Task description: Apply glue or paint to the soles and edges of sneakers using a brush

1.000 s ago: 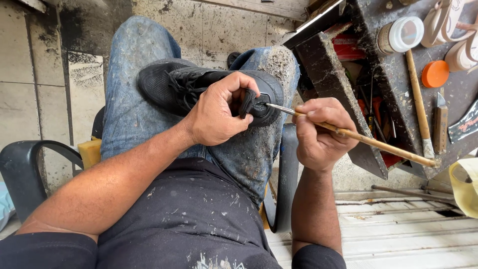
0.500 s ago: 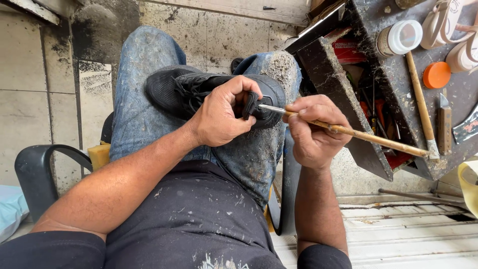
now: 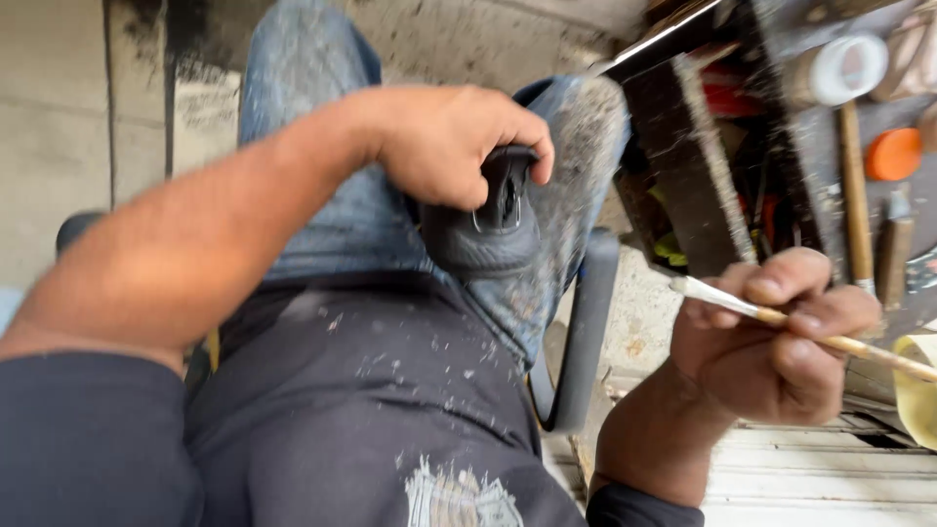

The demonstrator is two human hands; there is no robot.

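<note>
Right now we see the left hand (image 3: 444,141) closed over the top of a black shoe (image 3: 483,229), fingers curled down around its upper end and the thumb pressed against its side, so the grip is wrapped tight on it. That shoe is dark and matte, with a rounded end pointing toward us, a ribbed or textured band low on that end, and a pale thin line, perhaps a lace or a stitch, running down the part just under the fingers; it rests on the lap against the blue jeans (image 3: 322,117), whose knee beside the shoe is crusted with grey dust. To the right of the shoe and well apart from it, the right hand (image 3: 776,346) pinches a thin brush (image 3: 781,317) between thumb and forefinger, the other fingers folded under it; the pale tip of the brush points back toward the shoe and its wooden handle runs off to the right edge. Below the shoe lies a dark apron or shirt (image 3: 390,410) flecked with pale specks. Beyond the brush hand, up and to the right of the shoe, stands a grimy dark workbench (image 3: 683,185) with a white-lidded jar (image 3: 839,68), an orange lid (image 3: 893,154) and a long wooden-handled tool (image 3: 856,195) lying on it. Near the brush handle's far end we can make out the rim of a pale yellow container (image 3: 917,390).
</note>
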